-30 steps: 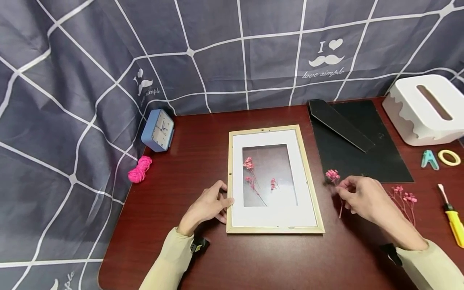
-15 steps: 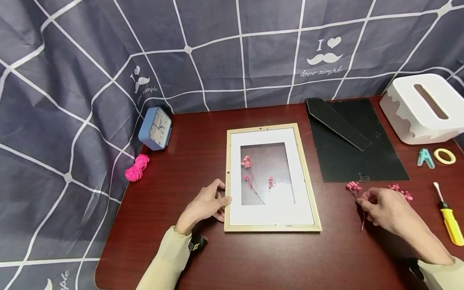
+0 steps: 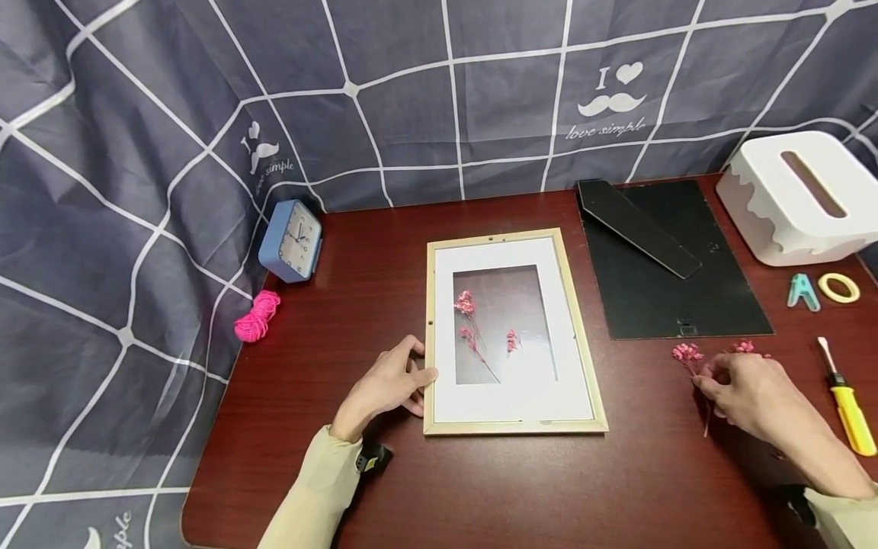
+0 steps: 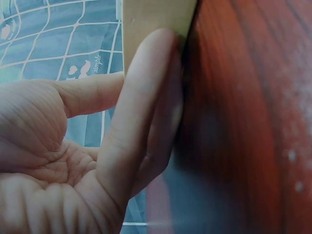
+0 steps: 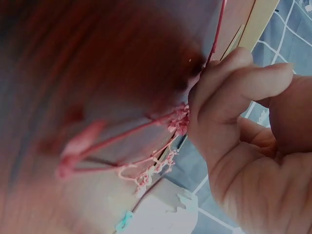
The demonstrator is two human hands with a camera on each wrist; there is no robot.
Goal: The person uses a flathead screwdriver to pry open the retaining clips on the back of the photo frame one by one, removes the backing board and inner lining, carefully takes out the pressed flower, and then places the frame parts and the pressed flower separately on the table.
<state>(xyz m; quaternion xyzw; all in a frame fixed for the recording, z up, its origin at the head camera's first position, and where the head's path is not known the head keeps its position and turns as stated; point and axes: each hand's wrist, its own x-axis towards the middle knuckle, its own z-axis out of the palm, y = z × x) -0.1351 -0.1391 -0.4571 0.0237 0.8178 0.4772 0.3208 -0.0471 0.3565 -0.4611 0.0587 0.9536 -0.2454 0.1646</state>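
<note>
A light wooden picture frame (image 3: pixel 430 290) lies on the table with a white mat (image 3: pixel 511 402) in it. Inside the mat's window are several pink dried flower sprigs (image 3: pixel 465 303). At the frame's left side, my left hand (image 3: pixel 384 385) holds the edge, thumb on top; its fingers meet the frame's side (image 4: pixel 146 24) in the left wrist view. To the right, my right hand (image 3: pixel 757 390) pinches another dried flower sprig (image 3: pixel 687 353), low over the table, its thin stem (image 5: pixel 217 36) showing past the fingers. More loose sprigs (image 3: pixel 746 347) lie behind that hand, partly hidden.
A black backing board (image 3: pixel 672 305) with its stand lies behind the right hand. A white tissue box (image 3: pixel 775 236), teal clip (image 3: pixel 802 291), yellow ring (image 3: pixel 839 288) and yellow screwdriver (image 3: pixel 853 419) sit at right. Far left are a blue clock (image 3: pixel 291 242) and pink yarn (image 3: pixel 257 316).
My right hand has moved right with the flower sprig, away from the frame and in front of the loose sprigs. The left hand stays on the frame's edge.
</note>
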